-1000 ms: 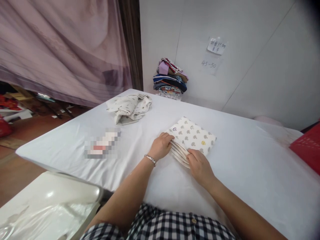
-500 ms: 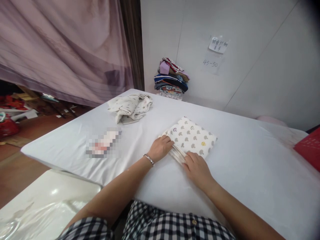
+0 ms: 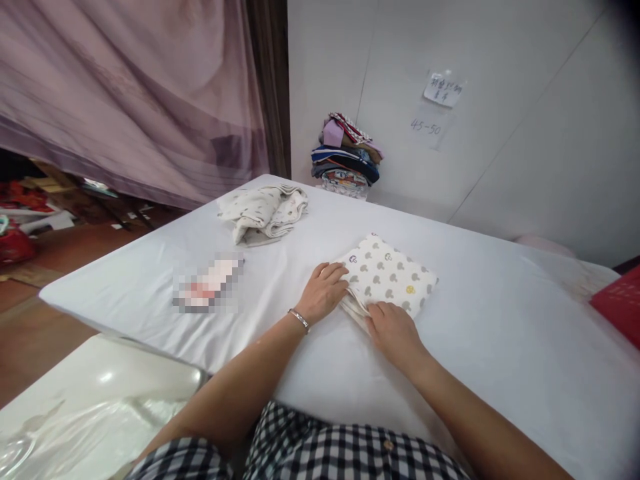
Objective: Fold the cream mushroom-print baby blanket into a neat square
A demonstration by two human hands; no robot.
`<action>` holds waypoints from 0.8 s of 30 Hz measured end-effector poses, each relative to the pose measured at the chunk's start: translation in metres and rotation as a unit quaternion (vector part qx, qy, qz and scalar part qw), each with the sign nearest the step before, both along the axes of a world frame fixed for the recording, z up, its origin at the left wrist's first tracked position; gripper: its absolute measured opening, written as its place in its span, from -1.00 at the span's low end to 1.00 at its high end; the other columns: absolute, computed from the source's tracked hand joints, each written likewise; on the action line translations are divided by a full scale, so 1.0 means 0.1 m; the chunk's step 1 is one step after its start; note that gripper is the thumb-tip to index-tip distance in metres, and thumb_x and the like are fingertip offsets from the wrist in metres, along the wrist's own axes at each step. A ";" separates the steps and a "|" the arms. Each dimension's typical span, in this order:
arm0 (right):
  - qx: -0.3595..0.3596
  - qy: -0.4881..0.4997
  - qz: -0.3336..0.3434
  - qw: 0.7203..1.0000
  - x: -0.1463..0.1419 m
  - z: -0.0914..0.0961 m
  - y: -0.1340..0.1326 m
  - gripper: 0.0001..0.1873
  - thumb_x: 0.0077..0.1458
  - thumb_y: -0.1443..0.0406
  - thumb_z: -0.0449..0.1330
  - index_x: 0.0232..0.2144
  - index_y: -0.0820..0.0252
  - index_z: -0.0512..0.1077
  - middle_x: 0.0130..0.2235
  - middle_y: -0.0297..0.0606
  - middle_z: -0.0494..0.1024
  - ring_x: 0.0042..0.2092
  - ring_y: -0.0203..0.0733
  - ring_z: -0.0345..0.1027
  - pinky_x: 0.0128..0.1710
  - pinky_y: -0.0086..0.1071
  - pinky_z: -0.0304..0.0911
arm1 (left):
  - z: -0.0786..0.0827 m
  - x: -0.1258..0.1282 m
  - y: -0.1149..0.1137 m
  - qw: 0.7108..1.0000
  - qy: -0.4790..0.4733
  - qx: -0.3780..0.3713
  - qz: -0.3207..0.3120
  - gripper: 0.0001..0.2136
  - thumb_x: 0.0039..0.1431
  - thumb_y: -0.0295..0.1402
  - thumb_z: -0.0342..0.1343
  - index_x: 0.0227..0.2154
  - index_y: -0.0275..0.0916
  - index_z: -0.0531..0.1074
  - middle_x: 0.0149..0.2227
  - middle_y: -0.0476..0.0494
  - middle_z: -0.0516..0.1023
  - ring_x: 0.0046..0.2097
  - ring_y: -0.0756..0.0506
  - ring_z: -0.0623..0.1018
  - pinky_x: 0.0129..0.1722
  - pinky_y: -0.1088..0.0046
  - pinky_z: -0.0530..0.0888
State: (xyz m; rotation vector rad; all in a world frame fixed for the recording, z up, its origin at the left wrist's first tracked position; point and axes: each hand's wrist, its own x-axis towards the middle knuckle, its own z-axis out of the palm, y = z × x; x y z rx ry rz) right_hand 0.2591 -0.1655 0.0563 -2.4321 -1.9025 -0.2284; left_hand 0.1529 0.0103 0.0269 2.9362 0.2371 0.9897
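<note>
A folded white cloth with grey mushroom-like prints (image 3: 393, 277) lies on the white sheet of the bed (image 3: 490, 347). My left hand (image 3: 324, 291), with a bracelet at the wrist, rests on the cloth's near-left corner, its fingers curled on the layered edge. My right hand (image 3: 393, 331) presses down on the cloth's near edge with its fingers together. Both hands hold the folded stack from the near side.
A crumpled cloth of the same print (image 3: 263, 212) lies at the bed's far left. A stack of folded coloured clothes (image 3: 347, 157) stands against the white wall. A blurred-out object (image 3: 209, 285) lies left of my hands. A red item (image 3: 620, 303) sits at the right edge.
Both hands have pushed the cloth's layered near edge inward, so the stack looks tighter and flatter. The cloth itself stays in place.
</note>
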 end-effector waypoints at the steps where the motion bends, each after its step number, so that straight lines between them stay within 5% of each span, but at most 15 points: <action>1: 0.002 0.018 0.000 1.000 0.02 0.01 0.00 -0.78 0.18 0.31 -0.05 -0.18 0.21 0.33 -0.30 -0.19 0.45 -0.27 -0.16 0.31 -0.31 -0.34 0.11 | 0.00 0.01 0.00 1.000 -0.002 -0.001 0.001 -0.85 0.18 -0.37 -0.04 -0.36 -0.18 0.44 -0.08 -0.10 0.44 0.08 -0.11 0.28 0.09 0.21 0.17; 10: 0.093 0.070 0.001 0.993 0.17 -0.02 0.04 -0.65 0.16 0.42 -0.15 -0.05 0.16 0.27 -0.26 -0.21 0.43 -0.32 -0.26 0.31 -0.40 -0.45 0.13 | 0.05 0.05 -0.02 0.999 0.005 -0.032 -0.004 -0.84 0.20 -0.39 -0.08 -0.33 -0.20 0.41 -0.17 -0.10 0.49 0.03 -0.10 0.34 0.08 0.21 0.17; 18: 0.103 0.023 0.032 0.994 0.23 -0.09 0.00 -0.65 0.05 0.52 -0.09 -0.29 0.09 0.41 -0.27 -0.28 0.35 -0.43 -0.37 0.18 -0.54 -0.51 -0.03 | 0.06 0.07 -0.03 0.999 0.010 -0.046 -0.012 -0.83 0.21 -0.38 -0.10 -0.29 -0.20 0.40 -0.19 -0.10 0.49 0.03 -0.09 0.33 0.10 0.22 0.14; 24: 0.100 0.026 0.020 0.994 0.12 -0.05 0.02 -0.83 0.10 0.27 0.03 -0.30 0.19 0.38 -0.31 -0.22 0.33 -0.31 -0.24 0.20 -0.44 -0.46 0.04 | 0.05 0.07 -0.03 0.999 0.003 -0.048 -0.010 -0.83 0.22 -0.36 -0.10 -0.31 -0.21 0.40 -0.21 -0.09 0.49 0.01 -0.08 0.35 0.08 0.24 0.15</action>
